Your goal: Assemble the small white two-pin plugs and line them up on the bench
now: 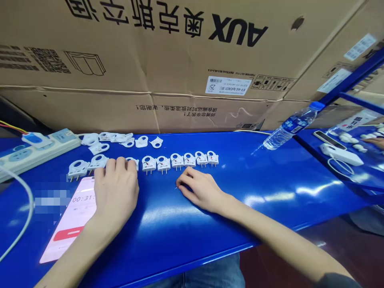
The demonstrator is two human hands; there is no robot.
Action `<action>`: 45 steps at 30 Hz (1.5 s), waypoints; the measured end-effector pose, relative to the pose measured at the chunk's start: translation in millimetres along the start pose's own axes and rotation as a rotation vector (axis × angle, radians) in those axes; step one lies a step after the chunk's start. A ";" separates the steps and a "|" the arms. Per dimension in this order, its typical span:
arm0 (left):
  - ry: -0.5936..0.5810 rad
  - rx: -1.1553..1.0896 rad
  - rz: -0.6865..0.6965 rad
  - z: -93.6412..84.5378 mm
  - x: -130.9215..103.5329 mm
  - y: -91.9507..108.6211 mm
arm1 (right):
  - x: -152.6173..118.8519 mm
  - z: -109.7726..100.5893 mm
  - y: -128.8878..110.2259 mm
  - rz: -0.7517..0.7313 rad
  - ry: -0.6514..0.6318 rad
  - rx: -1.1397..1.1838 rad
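A row of white two-pin plugs with ring-shaped handles (163, 163) runs across the blue table. My left hand (117, 188) is over the left part of this row, beside a phone (72, 216). Its fingers are bent downward and close together; the tips are out of sight, and a partly covered plug (133, 163) shows behind them. Just in front of the row's right half, my right hand (199, 190) rests near the tabletop with curled fingers, thumb close to the index finger. A tiny pale sliver shows at its fingertips, too small to name.
Loose white plug covers (141, 141) lie behind the row. At left sits a power strip (39, 150) with a white cable. A water bottle (289, 128) leans by the blue frame at right. Large cardboard boxes (180, 60) wall the back. Another person's hand (376, 141) shows far right.
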State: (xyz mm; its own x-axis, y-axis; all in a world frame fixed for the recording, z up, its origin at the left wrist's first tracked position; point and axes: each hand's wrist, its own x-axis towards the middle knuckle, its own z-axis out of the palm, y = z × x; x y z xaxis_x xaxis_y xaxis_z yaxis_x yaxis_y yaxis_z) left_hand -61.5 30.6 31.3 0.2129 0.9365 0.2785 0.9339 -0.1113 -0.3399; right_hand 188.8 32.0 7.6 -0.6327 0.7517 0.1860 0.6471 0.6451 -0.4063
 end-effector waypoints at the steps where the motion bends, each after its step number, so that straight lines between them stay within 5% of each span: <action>1: -0.016 0.003 -0.008 -0.3 -0.1 0.1 | 0.3 -0.3 0.0 -0.005 -0.010 -0.013; 9: -0.010 -0.092 -0.069 -8.5 2.5 1.8 | 0.0 -1.5 -1.5 0.038 0.040 0.044; 13: 0.215 -0.297 -0.070 -13.0 2.0 13.8 | -1.7 -0.5 -0.4 0.055 0.218 0.170; 16: 0.385 -0.435 0.022 -12.7 -3.7 27.8 | -1.5 -4.2 2.7 0.101 0.391 0.237; 22: 0.421 -0.501 0.241 -7.7 -21.1 52.7 | 1.3 -17.2 11.2 0.189 0.598 0.319; 30: 0.332 -0.564 0.417 -4.6 -25.3 67.4 | 0.1 -18.3 15.8 0.052 0.341 0.286; 45: 0.298 -0.600 0.220 -7.6 -24.1 63.9 | -0.9 -9.5 12.7 -0.013 0.163 0.213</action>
State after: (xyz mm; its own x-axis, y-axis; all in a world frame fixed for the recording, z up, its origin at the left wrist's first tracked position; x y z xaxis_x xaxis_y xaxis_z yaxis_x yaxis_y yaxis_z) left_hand -4.9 -1.7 9.7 0.4048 0.7495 0.5238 0.8389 -0.5323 0.1134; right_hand 201.6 40.8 10.8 -0.5524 0.7668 0.3269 0.5241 0.6244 -0.5791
